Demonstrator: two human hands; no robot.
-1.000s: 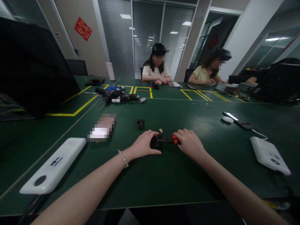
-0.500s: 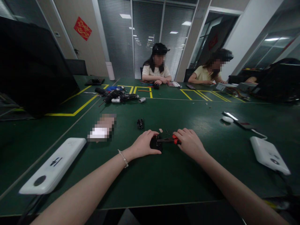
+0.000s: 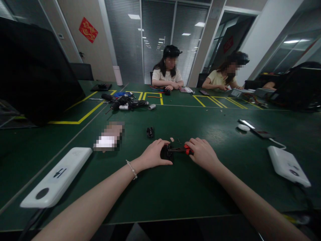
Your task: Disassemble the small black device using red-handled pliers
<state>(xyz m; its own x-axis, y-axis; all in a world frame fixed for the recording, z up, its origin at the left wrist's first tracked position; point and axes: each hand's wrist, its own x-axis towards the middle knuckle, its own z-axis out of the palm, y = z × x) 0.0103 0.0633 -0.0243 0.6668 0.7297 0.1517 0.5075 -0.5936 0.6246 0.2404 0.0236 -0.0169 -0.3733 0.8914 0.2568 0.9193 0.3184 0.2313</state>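
My left hand (image 3: 153,154) is curled round a small black part (image 3: 167,154), thumb along its near side and fingers on the far side. It looks like a black plastic housing, though its exact kind does not show. In my right hand (image 3: 204,154) is a pair of red-handled pliers (image 3: 187,149). Their dark jaws point left and reach the black part; what lies between the jaws is too small to make out. Just beyond my hands lie a small pale piece (image 3: 172,139), thin dark bits (image 3: 179,141) and another black part (image 3: 150,132).
White power banks with cables flank me, one left (image 3: 59,177), one right (image 3: 288,165). A blurred-out phone (image 3: 110,137) lies left. Farther off are a heap of black tools and cables (image 3: 127,102) and a white mouse (image 3: 243,127). Two people sit across the green table (image 3: 160,197).
Almost nothing differs. Both hands, the pliers and the black part keep their places, with only a very slight shift at the plier jaws.
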